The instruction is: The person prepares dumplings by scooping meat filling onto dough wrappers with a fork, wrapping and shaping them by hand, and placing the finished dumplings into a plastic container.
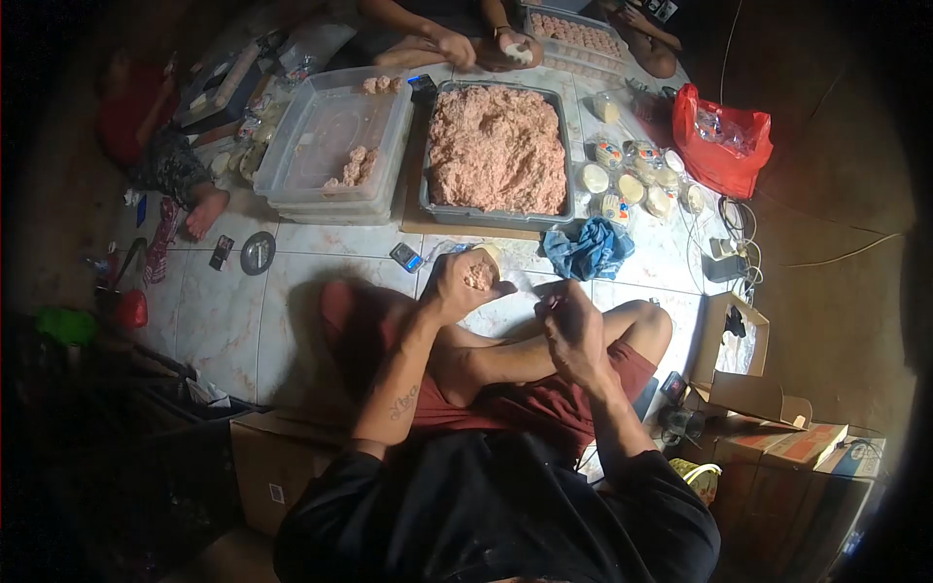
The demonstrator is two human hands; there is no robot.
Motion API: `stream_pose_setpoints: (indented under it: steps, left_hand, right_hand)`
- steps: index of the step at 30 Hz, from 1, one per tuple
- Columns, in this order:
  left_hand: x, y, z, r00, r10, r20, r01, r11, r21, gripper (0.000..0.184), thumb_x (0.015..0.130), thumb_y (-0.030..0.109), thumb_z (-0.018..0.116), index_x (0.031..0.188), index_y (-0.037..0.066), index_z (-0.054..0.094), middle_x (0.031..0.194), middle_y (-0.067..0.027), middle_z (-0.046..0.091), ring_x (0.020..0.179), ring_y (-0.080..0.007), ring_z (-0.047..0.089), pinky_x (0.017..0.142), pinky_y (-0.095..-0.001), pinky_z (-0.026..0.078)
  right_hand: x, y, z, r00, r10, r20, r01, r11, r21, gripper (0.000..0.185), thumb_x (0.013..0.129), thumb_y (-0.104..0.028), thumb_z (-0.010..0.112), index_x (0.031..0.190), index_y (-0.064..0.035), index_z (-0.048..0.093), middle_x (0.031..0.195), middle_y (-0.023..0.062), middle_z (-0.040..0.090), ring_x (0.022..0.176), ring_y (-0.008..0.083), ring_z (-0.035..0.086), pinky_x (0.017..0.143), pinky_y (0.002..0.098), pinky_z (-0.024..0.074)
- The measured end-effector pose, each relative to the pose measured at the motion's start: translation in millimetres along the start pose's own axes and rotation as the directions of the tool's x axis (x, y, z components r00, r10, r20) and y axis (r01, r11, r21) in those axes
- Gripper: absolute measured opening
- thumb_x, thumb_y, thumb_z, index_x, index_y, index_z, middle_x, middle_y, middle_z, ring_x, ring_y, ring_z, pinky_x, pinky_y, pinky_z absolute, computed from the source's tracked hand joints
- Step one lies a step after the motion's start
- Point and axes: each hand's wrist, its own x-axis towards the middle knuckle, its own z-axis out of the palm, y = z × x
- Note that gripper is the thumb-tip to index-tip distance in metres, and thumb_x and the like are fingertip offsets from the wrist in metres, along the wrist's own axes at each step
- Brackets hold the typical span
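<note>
Meat [496,146] heaps one tub [496,215], one blue rag [588,250] nearby; it's pink, coarse, lumpy! Left hand [455,290] cups one portion [480,275], right hand [575,328] clenches one blurred tool [521,283].

Pink, lumpy filling [478,276] sits exposed against a pale wrapper [488,253], whose edge shows at one o'clock, cupped in the left fingers [451,278]. At three o'clock from it, a tool [520,283], its pale end blurred, juts from the right fingers [559,306] toward ten o'clock.
</note>
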Motion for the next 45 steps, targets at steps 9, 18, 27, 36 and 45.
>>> stream_pose_setpoints:
  steps: [9,18,27,36,45]
  left_hand:
    - [-1.2,-5.4,8.1,0.994,-0.022,-0.107,0.030,0.997,0.077,0.033,0.073,0.014,0.083,0.098,0.003,0.064,0.088,-0.0165,0.068,0.079,-0.0342,0.067,0.070,-0.0402,0.052]
    - [-14.9,-42.2,35.9,0.943,-0.251,-0.219,0.309,0.904,0.295,0.048,0.071,0.029,0.090,0.099,0.001,0.064,0.088,-0.0166,0.068,0.087,-0.0306,0.068,0.073,-0.0410,0.053]
    - [-27.9,-20.3,9.4,0.981,-0.140,0.135,0.167,0.961,-0.221,0.046,0.067,0.031,0.094,0.096,0.005,0.071,0.090,-0.0055,0.071,0.079,-0.0118,0.061,0.075,-0.0294,0.052]
    - [-15.7,-10.3,2.8,0.970,-0.242,-0.013,0.236,0.955,-0.177,0.056,0.064,0.030,0.095,0.103,0.004,0.064,0.093,-0.0077,0.067,0.084,-0.0172,0.061,0.078,-0.0327,0.052]
    - [5.8,-0.8,8.0,0.989,-0.138,0.043,0.129,0.976,0.173,0.039,0.072,0.026,0.087,0.095,0.002,0.067,0.085,-0.0203,0.068,0.083,-0.0422,0.066,0.072,-0.0470,0.053]
  right_hand:
    - [2.1,-6.5,0.6,0.997,-0.072,-0.012,0.071,0.993,-0.093,0.005,0.087,0.005,0.059,0.092,0.0042,0.060,0.088,0.0224,0.066,0.080,0.0366,0.065,0.071,0.0407,0.0504]
    - [15.8,11.8,19.0,0.987,-0.145,-0.065,0.138,0.986,-0.092,0.004,0.088,0.003,0.060,0.090,0.0057,0.057,0.081,0.0213,0.061,0.073,0.0334,0.062,0.067,0.0406,0.0481]
    - [125.8,116.4,42.4,0.983,0.163,-0.082,-0.093,0.836,0.541,0.011,0.100,-0.008,0.053,0.092,-0.0010,0.054,0.070,0.0062,0.059,0.050,0.0119,0.051,0.043,0.0279,0.0419]
    - [40.7,70.7,5.3,0.972,0.233,0.023,-0.224,0.898,0.378,0.009,0.097,-0.009,0.057,0.102,-0.0018,0.056,0.080,0.0065,0.059,0.059,0.0124,0.052,0.050,0.0294,0.0425]
    - [8.7,-5.7,-4.1,0.986,-0.164,-0.020,0.159,0.975,-0.152,0.017,0.087,0.003,0.057,0.102,0.0040,0.067,0.085,0.0234,0.061,0.079,0.0421,0.060,0.068,0.0456,0.0479]
